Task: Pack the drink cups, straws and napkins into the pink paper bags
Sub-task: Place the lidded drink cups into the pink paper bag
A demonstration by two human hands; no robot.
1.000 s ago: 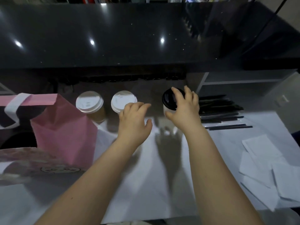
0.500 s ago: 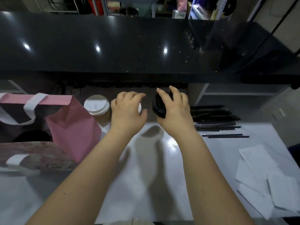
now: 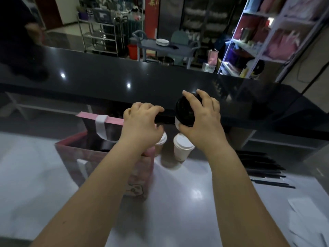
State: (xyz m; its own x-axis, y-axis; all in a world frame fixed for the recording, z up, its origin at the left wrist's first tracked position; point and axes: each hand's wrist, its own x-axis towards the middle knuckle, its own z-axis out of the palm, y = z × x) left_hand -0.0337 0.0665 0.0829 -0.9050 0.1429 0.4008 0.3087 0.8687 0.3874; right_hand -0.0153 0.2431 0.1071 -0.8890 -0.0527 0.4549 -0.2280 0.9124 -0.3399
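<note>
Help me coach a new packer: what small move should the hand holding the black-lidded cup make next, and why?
Probably swing the black-lidded cup leftward and lower it upright into the pink bag. The right hand grips it clear of the table, the bag's mouth stands open just to its left, and the left hand sits by the bag's rim.

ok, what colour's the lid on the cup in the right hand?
Black lid, on a white cup. It shows best in the head view.

Bare left forearm (image 3: pixel 99 177) and right forearm (image 3: pixel 229 175) end in a bare left grip (image 3: pixel 140 123) and right grip (image 3: pixel 206 125)
</note>
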